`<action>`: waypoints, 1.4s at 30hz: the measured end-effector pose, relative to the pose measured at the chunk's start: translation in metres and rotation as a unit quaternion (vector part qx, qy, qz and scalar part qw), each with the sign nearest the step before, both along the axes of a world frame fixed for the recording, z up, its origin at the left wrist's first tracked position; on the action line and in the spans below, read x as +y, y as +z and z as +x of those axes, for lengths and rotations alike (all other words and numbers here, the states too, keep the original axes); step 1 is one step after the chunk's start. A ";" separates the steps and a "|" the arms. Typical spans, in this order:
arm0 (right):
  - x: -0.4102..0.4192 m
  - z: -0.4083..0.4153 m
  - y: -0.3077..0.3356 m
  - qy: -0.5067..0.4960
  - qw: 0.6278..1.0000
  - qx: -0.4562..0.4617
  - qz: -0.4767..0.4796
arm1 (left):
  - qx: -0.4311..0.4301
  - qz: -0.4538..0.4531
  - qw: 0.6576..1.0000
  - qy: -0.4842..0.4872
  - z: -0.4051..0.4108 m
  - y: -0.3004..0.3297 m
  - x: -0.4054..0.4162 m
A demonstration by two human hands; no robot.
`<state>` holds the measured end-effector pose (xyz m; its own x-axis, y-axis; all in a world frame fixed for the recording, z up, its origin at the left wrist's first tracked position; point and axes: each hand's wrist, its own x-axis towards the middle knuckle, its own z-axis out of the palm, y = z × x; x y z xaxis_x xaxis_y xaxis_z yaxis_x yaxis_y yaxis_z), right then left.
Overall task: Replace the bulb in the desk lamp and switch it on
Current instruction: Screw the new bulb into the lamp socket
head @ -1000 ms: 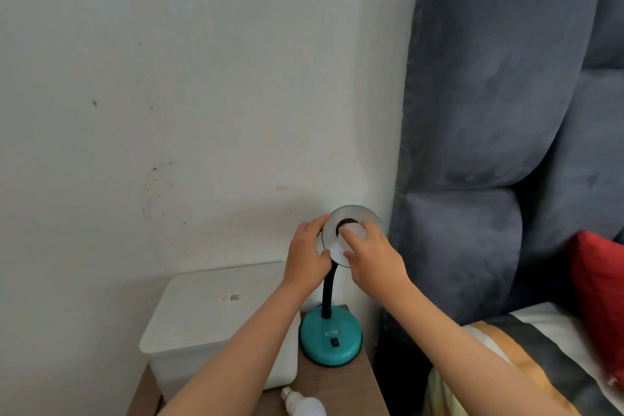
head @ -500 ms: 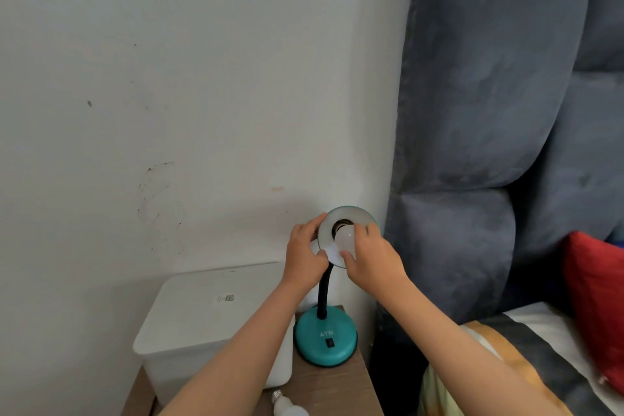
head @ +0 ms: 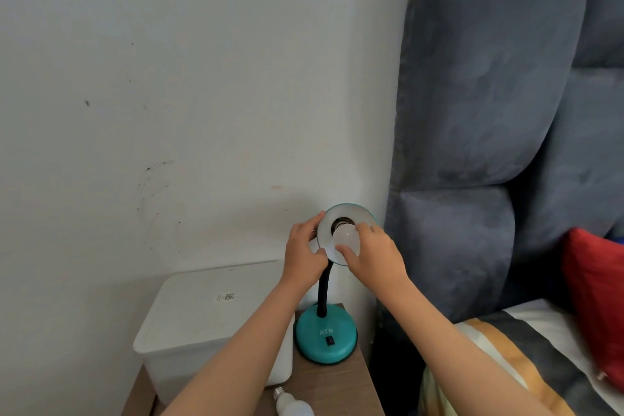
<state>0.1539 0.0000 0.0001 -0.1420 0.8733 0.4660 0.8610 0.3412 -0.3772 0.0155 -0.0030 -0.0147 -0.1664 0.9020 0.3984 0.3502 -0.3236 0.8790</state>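
Two hands were up at the lamp head, just below the middle of the frame. My left hand (head: 305,252) gripped the left rim of the shade (head: 351,213), fingers curled over its edge and thumb on the lower lip. My right hand (head: 373,255) pinched the white bulb (head: 345,237), index finger on its upper right and thumb at its lower left, the remaining fingers folded behind. The bulb sat in the mouth of the shade, its neck at the dark socket (head: 342,222); I could not tell how far it was seated.

I counted two bulbs: the one in my fingers, and a spare bulb (head: 292,406) lying on its side at the bottom edge of the frame, metal cap pointing up and left. One lamp stood there, its teal base (head: 326,336) on the table (head: 332,388) at lower centre, one black switch (head: 330,341) on the base front. One white box (head: 202,321) stood just left of the base. One red pillow (head: 596,307) lay at the right edge.
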 end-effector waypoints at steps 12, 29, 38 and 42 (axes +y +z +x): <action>-0.003 -0.003 -0.008 0.029 0.999 0.012 0.002 | -0.063 -0.018 0.997 -0.048 0.001 -0.007 0.002; -0.004 -0.003 -0.006 0.054 0.998 0.022 -0.012 | -0.078 -0.021 0.996 -0.044 0.000 -0.011 0.000; 0.002 -0.003 -0.005 -0.013 0.997 0.076 0.013 | -0.077 -0.024 0.996 -0.048 0.002 -0.009 -0.001; -0.003 -0.002 -0.010 0.049 0.998 0.024 0.004 | -0.078 -0.025 0.996 -0.046 0.001 -0.009 -0.001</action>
